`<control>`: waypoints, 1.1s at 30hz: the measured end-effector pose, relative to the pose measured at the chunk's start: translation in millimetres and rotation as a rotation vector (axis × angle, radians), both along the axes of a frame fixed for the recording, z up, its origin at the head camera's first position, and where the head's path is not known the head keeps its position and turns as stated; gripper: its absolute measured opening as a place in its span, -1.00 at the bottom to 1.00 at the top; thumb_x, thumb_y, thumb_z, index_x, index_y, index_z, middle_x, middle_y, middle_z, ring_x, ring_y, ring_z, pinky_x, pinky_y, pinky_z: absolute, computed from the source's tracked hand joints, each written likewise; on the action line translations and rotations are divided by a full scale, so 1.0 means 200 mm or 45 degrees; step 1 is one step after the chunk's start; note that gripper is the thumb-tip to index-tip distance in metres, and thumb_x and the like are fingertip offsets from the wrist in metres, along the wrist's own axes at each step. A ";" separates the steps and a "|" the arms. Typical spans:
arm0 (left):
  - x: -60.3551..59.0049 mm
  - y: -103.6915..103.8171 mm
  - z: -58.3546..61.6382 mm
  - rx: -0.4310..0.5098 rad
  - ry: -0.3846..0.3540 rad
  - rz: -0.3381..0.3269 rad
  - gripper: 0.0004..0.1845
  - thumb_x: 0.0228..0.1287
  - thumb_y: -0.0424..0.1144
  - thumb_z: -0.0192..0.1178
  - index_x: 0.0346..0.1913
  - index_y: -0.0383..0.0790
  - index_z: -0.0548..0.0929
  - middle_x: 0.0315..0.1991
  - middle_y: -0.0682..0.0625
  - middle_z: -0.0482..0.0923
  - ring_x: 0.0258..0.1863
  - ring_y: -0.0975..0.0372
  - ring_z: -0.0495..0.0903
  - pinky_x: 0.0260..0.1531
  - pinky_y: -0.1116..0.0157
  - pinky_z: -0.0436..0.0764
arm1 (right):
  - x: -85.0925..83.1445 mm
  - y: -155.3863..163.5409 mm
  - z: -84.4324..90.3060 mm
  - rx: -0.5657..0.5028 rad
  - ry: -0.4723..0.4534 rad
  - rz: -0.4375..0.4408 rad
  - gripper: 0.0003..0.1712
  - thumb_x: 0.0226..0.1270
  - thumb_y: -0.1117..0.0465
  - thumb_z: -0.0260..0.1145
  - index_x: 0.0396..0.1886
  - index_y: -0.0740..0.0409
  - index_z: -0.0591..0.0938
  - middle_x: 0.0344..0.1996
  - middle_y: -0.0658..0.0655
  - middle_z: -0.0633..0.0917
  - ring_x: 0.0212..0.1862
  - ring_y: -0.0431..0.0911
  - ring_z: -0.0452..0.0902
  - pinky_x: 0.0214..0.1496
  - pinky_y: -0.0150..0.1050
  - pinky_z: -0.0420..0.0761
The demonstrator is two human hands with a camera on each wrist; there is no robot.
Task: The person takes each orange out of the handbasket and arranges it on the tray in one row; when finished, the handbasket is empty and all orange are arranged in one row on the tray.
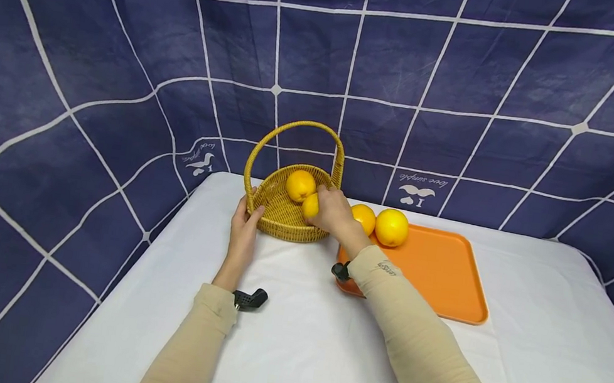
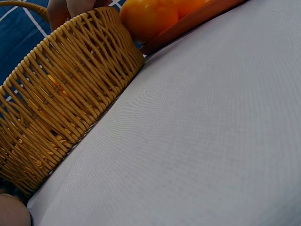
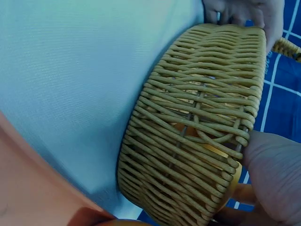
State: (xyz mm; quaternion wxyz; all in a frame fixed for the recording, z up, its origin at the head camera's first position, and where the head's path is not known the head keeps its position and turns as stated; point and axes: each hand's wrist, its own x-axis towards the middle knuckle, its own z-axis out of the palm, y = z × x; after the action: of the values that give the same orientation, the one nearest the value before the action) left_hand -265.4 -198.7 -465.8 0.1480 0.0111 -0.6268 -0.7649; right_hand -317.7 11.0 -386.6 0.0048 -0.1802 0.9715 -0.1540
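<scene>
A wicker basket [image 1: 286,232] with a tall arched handle stands on the white cloth. My left hand [image 1: 244,227] grips its left side near the foot of the handle; the right wrist view shows that hand's fingers [image 3: 235,13] against the woven wall. Over the right rim my right hand [image 1: 334,210] reaches in, its fingers curled round an orange [image 1: 310,206]. A second orange [image 1: 300,185] lies inside at the back. In the right wrist view, the right thumb [image 3: 277,172] shows beside the rim, and the wicker partly hides the fruit.
Right of the basket is an orange tray [image 1: 440,273], partly covered by the right forearm. Two more oranges rest at its back left: one [image 1: 364,214] near the basket, another [image 1: 392,228] beside it. A dark blue gridded cloth [image 1: 441,61] hangs behind.
</scene>
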 end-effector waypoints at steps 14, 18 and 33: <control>-0.05 0.03 -0.09 -0.077 0.010 0.042 -0.41 0.64 -0.27 0.07 0.63 -0.12 0.29 0.63 -0.04 0.22 0.61 0.18 0.22 0.65 0.17 0.16 | 0.01 0.06 -0.01 -0.227 0.029 0.008 -0.06 0.07 0.05 0.71 0.38 0.33 0.51 0.14 0.32 0.70 0.19 0.20 0.60 0.31 -0.01 0.65; -0.05 0.03 -0.09 -0.102 0.016 0.060 -0.42 0.64 -0.27 0.07 0.62 -0.12 0.30 0.62 -0.02 0.25 0.60 0.19 0.24 0.64 0.17 0.18 | 0.02 0.08 0.03 -0.313 0.058 0.027 -0.03 0.07 0.03 0.71 0.41 0.32 0.51 0.19 0.31 0.68 0.22 0.20 0.57 0.32 0.02 0.64; -0.03 0.00 -0.06 -0.122 -0.036 0.032 -0.39 0.66 -0.21 0.07 0.65 -0.06 0.24 0.67 0.01 0.15 0.64 0.19 0.16 0.65 0.22 0.15 | 0.11 0.22 0.16 -0.448 0.170 0.067 -0.11 0.00 0.05 0.66 0.36 0.20 0.56 0.17 0.24 0.68 0.15 0.18 0.54 0.23 0.06 0.61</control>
State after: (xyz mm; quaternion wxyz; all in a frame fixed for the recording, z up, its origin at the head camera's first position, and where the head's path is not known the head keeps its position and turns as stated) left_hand -270.7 -199.0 -477.4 0.1491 0.0229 -0.6645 -0.7319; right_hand -296.1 55.6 -353.8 -0.0871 -0.2136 0.9226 -0.3092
